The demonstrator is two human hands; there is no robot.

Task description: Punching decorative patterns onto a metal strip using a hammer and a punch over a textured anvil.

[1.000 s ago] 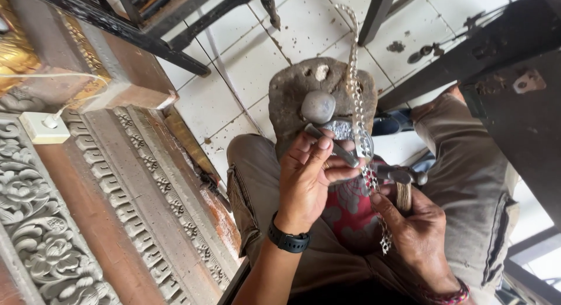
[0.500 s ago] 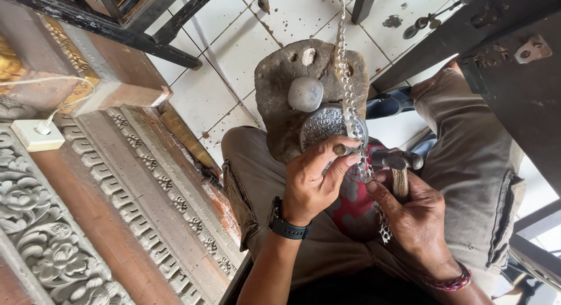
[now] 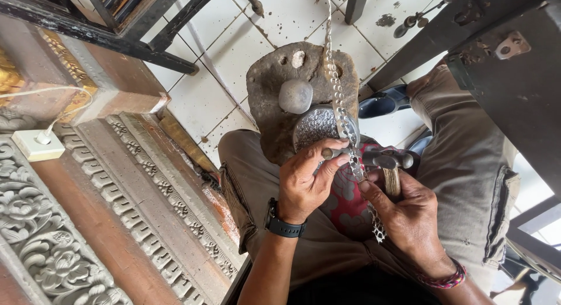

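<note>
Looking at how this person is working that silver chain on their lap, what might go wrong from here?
The left hand pinches a small punch close beside the right hand, which holds a small hammer; a stray blow could catch the fingers. The worn block rests on the lap rather than a bench, so it might shift. The round stone sits loose on it and could roll off. The chain hangs slack and could snag.

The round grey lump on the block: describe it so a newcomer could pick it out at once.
Start at the worn grey-brown block resting on the person's lap, above the left hand. The lump sits near the block's middle, just above the textured silver dome and left of the hanging chain. It alone is smooth, dull and rounded, unlike the patterned, shiny metalwork beside it.
</note>
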